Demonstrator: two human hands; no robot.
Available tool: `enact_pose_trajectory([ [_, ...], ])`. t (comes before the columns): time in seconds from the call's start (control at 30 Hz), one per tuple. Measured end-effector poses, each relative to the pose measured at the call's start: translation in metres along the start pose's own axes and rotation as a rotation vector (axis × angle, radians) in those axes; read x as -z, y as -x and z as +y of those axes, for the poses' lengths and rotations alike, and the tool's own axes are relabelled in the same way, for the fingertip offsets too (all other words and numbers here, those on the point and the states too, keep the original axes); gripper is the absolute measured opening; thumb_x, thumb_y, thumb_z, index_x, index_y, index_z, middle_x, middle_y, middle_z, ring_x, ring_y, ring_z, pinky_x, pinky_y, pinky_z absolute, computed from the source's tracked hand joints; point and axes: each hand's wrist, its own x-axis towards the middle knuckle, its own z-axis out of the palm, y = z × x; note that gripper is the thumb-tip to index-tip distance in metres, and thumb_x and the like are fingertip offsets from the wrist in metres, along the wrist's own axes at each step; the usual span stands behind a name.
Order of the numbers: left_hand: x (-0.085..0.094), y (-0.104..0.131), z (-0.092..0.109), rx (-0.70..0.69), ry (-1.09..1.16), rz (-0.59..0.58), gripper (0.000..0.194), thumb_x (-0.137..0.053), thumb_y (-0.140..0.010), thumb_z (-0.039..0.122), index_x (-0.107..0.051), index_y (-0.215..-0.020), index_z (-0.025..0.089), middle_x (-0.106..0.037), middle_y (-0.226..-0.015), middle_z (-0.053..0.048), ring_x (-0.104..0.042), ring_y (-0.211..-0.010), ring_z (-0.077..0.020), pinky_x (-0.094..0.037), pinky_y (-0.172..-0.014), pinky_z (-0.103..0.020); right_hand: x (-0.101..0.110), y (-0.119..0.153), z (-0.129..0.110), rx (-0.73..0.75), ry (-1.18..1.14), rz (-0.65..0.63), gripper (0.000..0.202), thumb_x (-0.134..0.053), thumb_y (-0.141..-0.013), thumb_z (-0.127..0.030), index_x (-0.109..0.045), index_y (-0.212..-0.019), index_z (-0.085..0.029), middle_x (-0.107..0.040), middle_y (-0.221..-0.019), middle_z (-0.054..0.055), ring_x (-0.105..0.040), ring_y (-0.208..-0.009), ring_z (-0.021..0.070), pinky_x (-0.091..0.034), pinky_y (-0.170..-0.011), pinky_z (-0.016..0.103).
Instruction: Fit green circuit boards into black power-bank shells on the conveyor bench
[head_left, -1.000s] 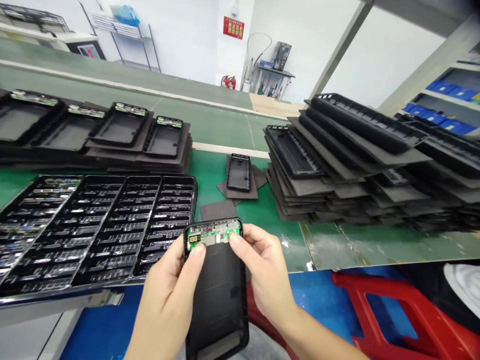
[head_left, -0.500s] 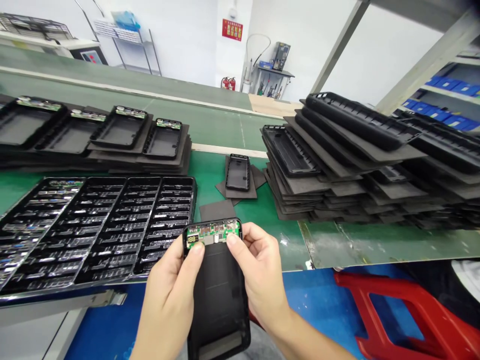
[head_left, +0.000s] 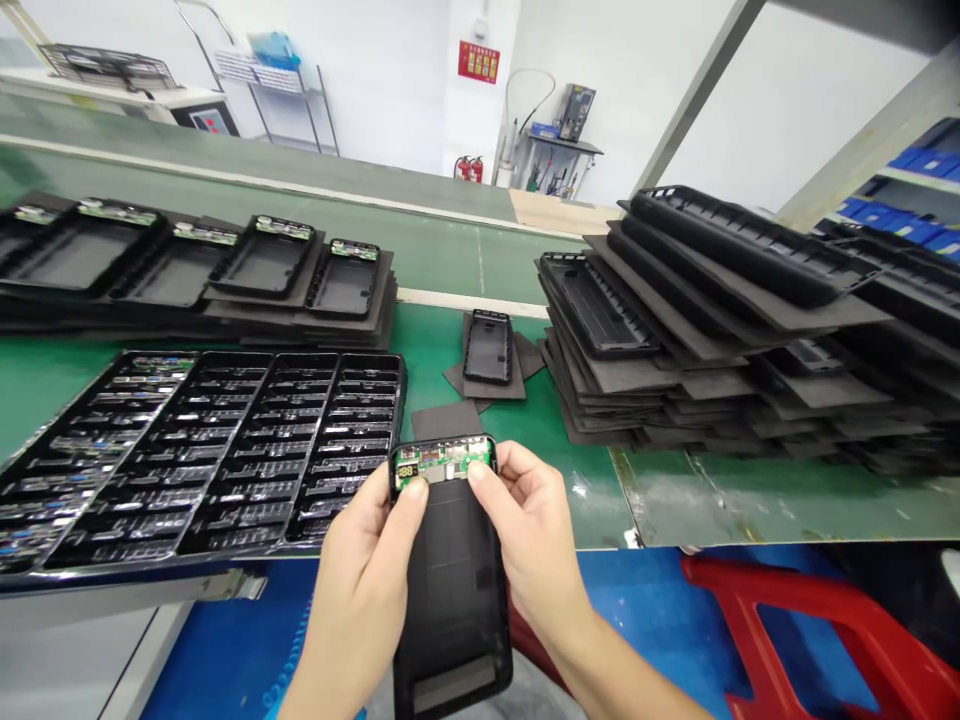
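Head view: black open case, green board along its top.

1. Site type: electronics assembly workshop.
2. Work surface: long green desk, bearing black casings (several fitted with circuit boards) and a compartmented parts tray.
3. Surroundings: blue bins on shelving, fire extinguishers, red wall notice.

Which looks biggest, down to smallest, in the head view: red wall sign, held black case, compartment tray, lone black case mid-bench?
1. compartment tray
2. held black case
3. lone black case
4. red wall sign
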Motion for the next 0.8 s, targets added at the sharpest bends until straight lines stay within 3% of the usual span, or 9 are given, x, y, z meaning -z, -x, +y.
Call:
enact_pose_trajectory([
  [0.3,-0.002,-0.006,-0.010,0.022,0.039,-0.050,0.036,-0.047,-0.085,0.043,-0.057,-0.110,0.019,-0.068,-0.102,-0.003,-0.061,-0.086,-0.0176,-0.048,-0.070,-0.026,0.004,-0.002,0.012,-0.029,0.017,-0.036,0.022,-0.059,-0.081,-0.038,-0.056,-0.078,-0.016,-0.049,-0.067,-0.004,-0.047,-0.065,0.0107,-0.041,-0.061,0.022],
  [0.47,-0.014,-0.004,-0.027,0.032,-0.010,-0.208,0.041,-0.047,-0.084,0.046,-0.056,-0.116,0.021,-0.065,-0.112,-0.006,-0.060,-0.101,-0.0218,-0.047,-0.087,-0.033,0.037,0.003,0.023,-0.105,0.082,0.033,0.026,-0.062,-0.077,-0.041,-0.058,-0.082,-0.016,-0.061,-0.074,0.000,-0.054,-0.068,0.0131,-0.045,-0.066,0.024],
  [0.57,-0.018,-0.001,-0.041,0.065,-0.114,-0.177,0.052,-0.049,-0.080,0.050,-0.052,-0.124,0.021,-0.052,-0.132,-0.011,-0.043,-0.124,-0.0267,-0.032,-0.104,-0.043,0.061,-0.002,0.026,-0.152,0.122,0.072,0.028,-0.062,-0.076,-0.043,-0.058,-0.081,-0.015,-0.063,-0.071,0.001,-0.056,-0.064,0.0143,-0.046,-0.063,0.026],
  [0.63,-0.019,-0.001,-0.049,0.102,-0.187,-0.103,0.061,-0.049,-0.079,0.052,-0.043,-0.132,0.023,-0.029,-0.148,-0.010,-0.018,-0.138,-0.0264,-0.014,-0.111,-0.047,0.071,-0.012,0.029,-0.154,0.159,0.095,0.029,-0.063,-0.075,-0.044,-0.058,-0.078,-0.015,-0.063,-0.068,0.000,-0.057,-0.062,0.0146,-0.046,-0.061,0.026],
  [0.7,-0.020,-0.003,-0.054,0.147,-0.232,-0.052,0.069,-0.049,-0.078,0.052,-0.033,-0.138,0.023,-0.010,-0.154,-0.008,0.002,-0.141,-0.0244,-0.004,-0.112,-0.048,0.073,-0.029,0.036,-0.140,0.206,0.100,0.029,-0.063,-0.076,-0.044,-0.059,-0.078,-0.015,-0.063,-0.067,-0.001,-0.057,-0.062,0.0142,-0.046,-0.060,0.025],
  [0.8,-0.025,-0.010,-0.059,0.205,-0.252,-0.005,0.074,-0.049,-0.078,0.047,-0.026,-0.141,0.016,-0.008,-0.154,-0.015,0.003,-0.141,-0.0262,-0.005,-0.111,-0.049,0.066,-0.057,0.051,-0.121,0.298,0.074,0.025,-0.059,-0.083,-0.038,-0.059,-0.079,-0.013,-0.061,-0.069,-0.002,-0.058,-0.061,0.0118,-0.048,-0.059,0.026],
])
